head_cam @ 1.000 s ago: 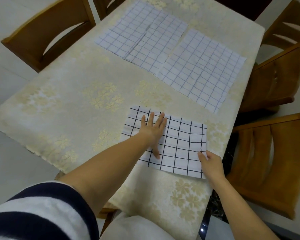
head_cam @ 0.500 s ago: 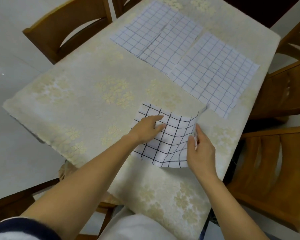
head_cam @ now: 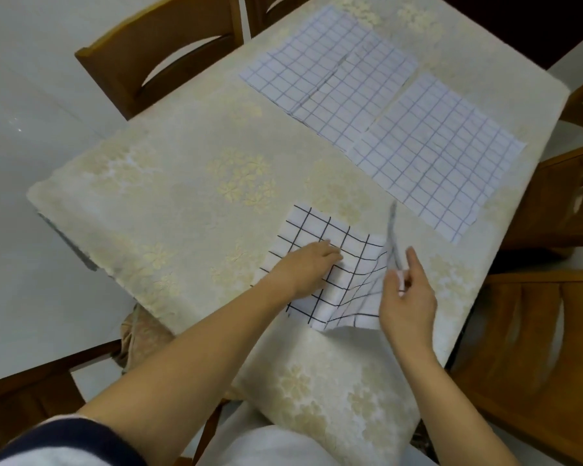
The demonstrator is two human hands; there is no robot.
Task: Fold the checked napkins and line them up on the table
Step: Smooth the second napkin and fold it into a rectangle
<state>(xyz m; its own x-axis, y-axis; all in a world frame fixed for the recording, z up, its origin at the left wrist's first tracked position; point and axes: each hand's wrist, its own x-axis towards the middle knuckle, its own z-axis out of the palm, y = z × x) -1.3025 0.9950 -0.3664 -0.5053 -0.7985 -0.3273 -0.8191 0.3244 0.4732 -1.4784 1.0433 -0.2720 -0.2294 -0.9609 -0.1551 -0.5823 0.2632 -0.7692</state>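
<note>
A white napkin with black checks [head_cam: 320, 233] lies near the table's front edge, its right part raised off the cloth. My left hand [head_cam: 305, 269] presses flat on its left half. My right hand [head_cam: 406, 297] pinches the napkin's right edge and holds it up, standing almost on end. Two paler checked napkins lie flat farther back: one [head_cam: 330, 75] at the far middle, the other [head_cam: 438, 156] to its right, their edges touching.
The table [head_cam: 169, 183] wears a cream cloth with flower patterns. Wooden chairs stand around it: one [head_cam: 155, 52] at the far left, two [head_cam: 552, 348] along the right side. A pale floor lies to the left.
My right hand has lifted the napkin's right edge from flat on the table and swung it up and leftward. My left hand stays pressed on the left half.
</note>
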